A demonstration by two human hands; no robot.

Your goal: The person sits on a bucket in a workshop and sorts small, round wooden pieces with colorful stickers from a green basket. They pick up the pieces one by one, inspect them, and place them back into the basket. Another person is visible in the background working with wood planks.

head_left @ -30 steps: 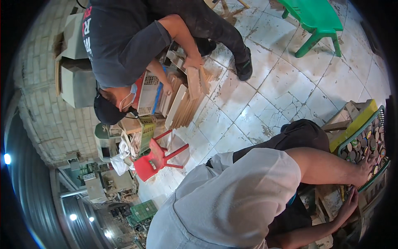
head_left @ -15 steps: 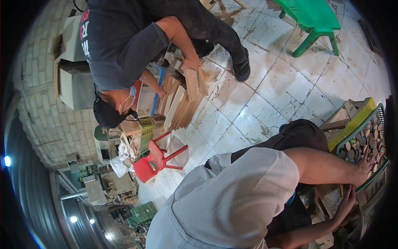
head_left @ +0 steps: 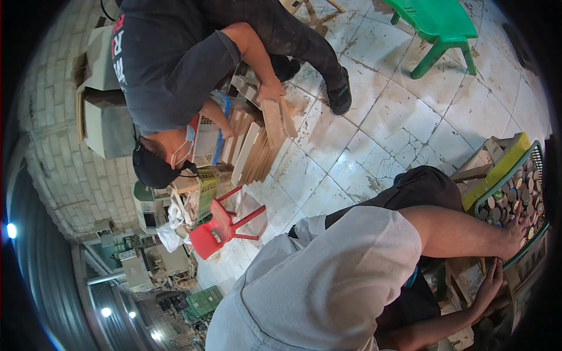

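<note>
My left hand [head_left: 515,237] rests on many small round discs [head_left: 508,202] in a shallow, dark green mesh basket [head_left: 537,155] at the far right. Its fingers are spread over them. The discs are mostly grey or brown, and some have coloured faces. My right hand [head_left: 490,284] is just below, by the basket's near edge and close to my left wrist. Its fingers look stretched out, and I see nothing held in them, though the view there is small and dark. My left shoulder and pale sleeve [head_left: 345,263] fill the lower middle.
Beside the basket is a yellow-edged wooden crate [head_left: 500,172]. A person in dark clothes [head_left: 175,70] handles wooden boards [head_left: 272,123] at upper left. A red chair [head_left: 218,228] and a green plastic seat [head_left: 436,26] stand on the tiled floor [head_left: 374,146].
The whole view has shifted slightly. My left hand stays on the discs with hardly any movement, and my right hand stays by the basket edge.
</note>
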